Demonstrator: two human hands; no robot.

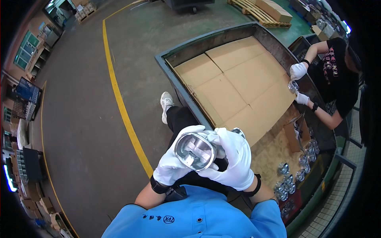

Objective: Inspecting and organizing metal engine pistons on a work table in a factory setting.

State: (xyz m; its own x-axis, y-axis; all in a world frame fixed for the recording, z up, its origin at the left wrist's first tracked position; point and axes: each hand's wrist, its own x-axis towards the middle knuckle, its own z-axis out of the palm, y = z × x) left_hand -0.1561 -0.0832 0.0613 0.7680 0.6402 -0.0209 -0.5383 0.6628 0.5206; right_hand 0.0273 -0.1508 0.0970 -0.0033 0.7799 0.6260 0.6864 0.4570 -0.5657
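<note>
A silver engine piston point(195, 151) is held in front of my body, its hollow underside facing up at me. My white-gloved left hand point(171, 163) wraps around its left side, fingers closed on it. From the other side my right hand point(235, 158), also in a white glove, presses against the piston with curled fingers. Just beyond the right hand's knuckles a second shiny metal part point(238, 132) peeks out. Most of it is hidden, so I cannot tell whether that hand grips it too.
A large grey metal bin point(186, 93) stands ahead, lined with cardboard point(234, 85). Several pistons point(286, 186) sit at its near right, beside a small cardboard box point(294, 137). At the right a co-worker's gloved hands point(298, 71) handle a metal part point(293, 86). A yellow line point(121, 101) crosses the floor.
</note>
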